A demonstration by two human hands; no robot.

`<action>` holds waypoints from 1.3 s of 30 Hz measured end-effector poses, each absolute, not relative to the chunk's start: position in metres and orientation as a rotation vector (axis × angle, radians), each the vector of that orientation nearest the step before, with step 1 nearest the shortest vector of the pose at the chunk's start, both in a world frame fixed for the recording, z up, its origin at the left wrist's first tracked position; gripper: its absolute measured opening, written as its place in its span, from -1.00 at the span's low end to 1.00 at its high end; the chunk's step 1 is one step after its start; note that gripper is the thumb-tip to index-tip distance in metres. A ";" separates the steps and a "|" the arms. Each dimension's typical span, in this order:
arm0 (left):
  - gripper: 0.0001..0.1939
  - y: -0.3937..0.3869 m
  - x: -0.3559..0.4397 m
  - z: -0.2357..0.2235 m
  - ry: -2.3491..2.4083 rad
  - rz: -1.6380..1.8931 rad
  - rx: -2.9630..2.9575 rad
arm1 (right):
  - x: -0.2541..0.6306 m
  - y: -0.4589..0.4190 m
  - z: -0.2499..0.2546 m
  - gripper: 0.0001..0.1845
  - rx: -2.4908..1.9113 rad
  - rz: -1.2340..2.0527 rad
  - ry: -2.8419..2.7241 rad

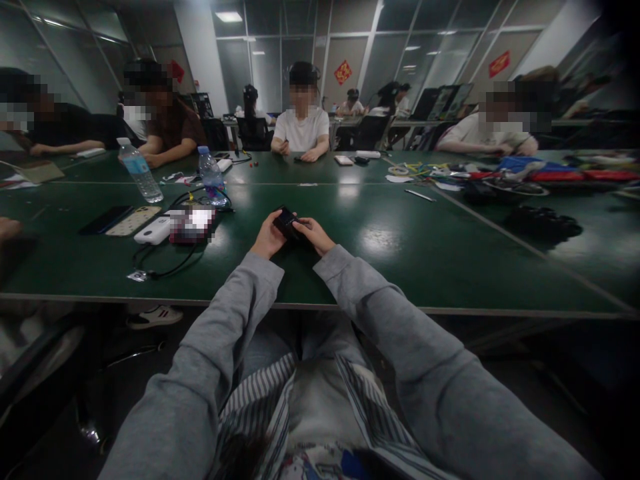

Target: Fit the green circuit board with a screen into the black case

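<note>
A small black device (287,220) is held over the green table (400,247) between both my hands. My left hand (267,237) wraps its fingers round the device's left side. My right hand (313,234) grips the right side, thumb on top. Both grey sleeves reach forward from my lap. What the device is I cannot make out; it is small, dark and box-like.
Left of my hands lie a white power bank (153,231), two phones (133,220), black cables (165,267) and two water bottles (140,171) (212,176). A black bundle (543,223) and coloured wires (500,175) sit at the right. Other people sit round the far side.
</note>
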State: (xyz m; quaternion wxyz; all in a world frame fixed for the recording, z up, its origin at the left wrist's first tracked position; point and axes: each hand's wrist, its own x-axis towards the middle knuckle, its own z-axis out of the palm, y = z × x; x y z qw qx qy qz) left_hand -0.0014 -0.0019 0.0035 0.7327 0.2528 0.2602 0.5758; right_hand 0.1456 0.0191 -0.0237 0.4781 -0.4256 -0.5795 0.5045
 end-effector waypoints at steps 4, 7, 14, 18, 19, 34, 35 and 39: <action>-0.66 -0.007 -0.001 0.007 0.557 1.264 0.564 | 0.146 0.015 -0.019 -0.65 -0.989 1.314 -1.355; -0.66 -0.009 -0.001 0.008 0.556 1.242 0.589 | 0.145 0.011 -0.016 -0.67 -0.981 1.361 -1.353; -0.66 -0.003 0.002 0.004 0.610 1.216 0.694 | 0.145 0.013 -0.014 -0.59 -0.925 1.468 -1.115; -0.69 0.005 0.007 -0.005 0.718 1.317 0.765 | 0.150 0.023 -0.018 -0.54 -0.910 1.356 -1.051; -0.65 0.007 0.008 -0.007 0.743 1.340 0.785 | 0.152 0.025 -0.019 -0.53 -0.908 1.323 -1.051; -0.54 0.015 0.006 -0.017 0.769 1.403 0.823 | 0.157 0.028 -0.019 -0.52 -0.868 1.330 -1.093; -0.53 0.015 0.006 -0.017 0.761 1.404 0.814 | 0.158 0.027 -0.019 -0.51 -0.854 1.348 -1.085; -0.50 0.016 0.005 -0.016 0.720 1.410 0.775 | 0.159 0.024 -0.016 -0.47 -0.838 1.403 -1.080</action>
